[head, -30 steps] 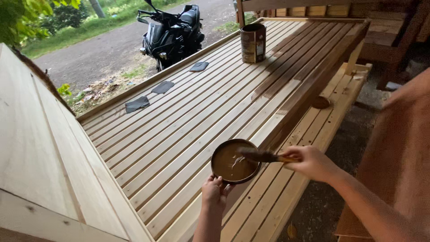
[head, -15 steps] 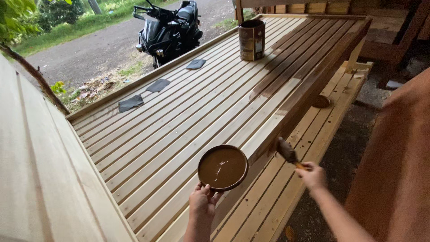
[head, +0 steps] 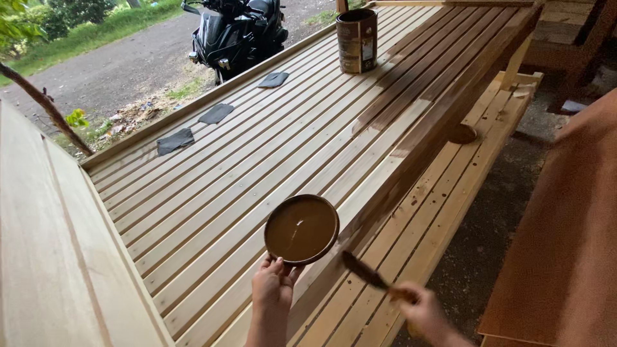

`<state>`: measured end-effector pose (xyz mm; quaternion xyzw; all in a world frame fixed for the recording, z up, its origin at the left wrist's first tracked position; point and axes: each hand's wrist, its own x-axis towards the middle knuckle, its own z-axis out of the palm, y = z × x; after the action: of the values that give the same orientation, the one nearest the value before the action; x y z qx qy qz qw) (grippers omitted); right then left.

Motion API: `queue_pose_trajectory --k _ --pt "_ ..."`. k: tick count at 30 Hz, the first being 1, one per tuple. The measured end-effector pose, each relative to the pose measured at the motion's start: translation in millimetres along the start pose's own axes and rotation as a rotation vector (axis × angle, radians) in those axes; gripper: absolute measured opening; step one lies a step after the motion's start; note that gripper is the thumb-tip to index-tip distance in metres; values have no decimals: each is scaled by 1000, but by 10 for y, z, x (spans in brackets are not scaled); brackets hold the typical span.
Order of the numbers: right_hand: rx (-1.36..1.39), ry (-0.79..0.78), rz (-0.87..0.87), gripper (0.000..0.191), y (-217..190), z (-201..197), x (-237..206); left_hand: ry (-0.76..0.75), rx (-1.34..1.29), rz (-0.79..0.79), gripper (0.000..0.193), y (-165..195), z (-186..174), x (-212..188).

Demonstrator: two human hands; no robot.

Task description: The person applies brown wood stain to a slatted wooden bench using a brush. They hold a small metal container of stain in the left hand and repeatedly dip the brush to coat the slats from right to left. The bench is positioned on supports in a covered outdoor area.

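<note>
Bowl point(head: 301, 229) above left hand point(head: 272, 289)

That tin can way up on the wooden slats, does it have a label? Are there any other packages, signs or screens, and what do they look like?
Tin can: stands upright at the far end of the slatted wooden platform; a round, open-topped cylinder with a brown and pale paper label wrapped around it.
No other packages, signs or screens show.
</note>
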<state>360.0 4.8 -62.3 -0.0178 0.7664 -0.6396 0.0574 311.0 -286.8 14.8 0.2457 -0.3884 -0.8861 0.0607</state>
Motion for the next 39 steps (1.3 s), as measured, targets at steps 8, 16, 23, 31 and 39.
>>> queue_pose_trajectory --k 8,16,23,31,39 --pt "-57 191 36 8 -261 -1171 1024 -28 17 76 40 21 -40 45" --pt "-204 440 -126 5 -268 -890 1163 -12 15 80 41 6 -49 40" --pt "-43 198 -187 4 112 -3 325 33 39 73 43 -28 16 -24" --pt "-156 442 88 8 -166 -848 934 -4 48 103 41 41 44 -10" --pt "-286 422 3 14 -183 -365 904 -7 65 94 39 36 86 39"
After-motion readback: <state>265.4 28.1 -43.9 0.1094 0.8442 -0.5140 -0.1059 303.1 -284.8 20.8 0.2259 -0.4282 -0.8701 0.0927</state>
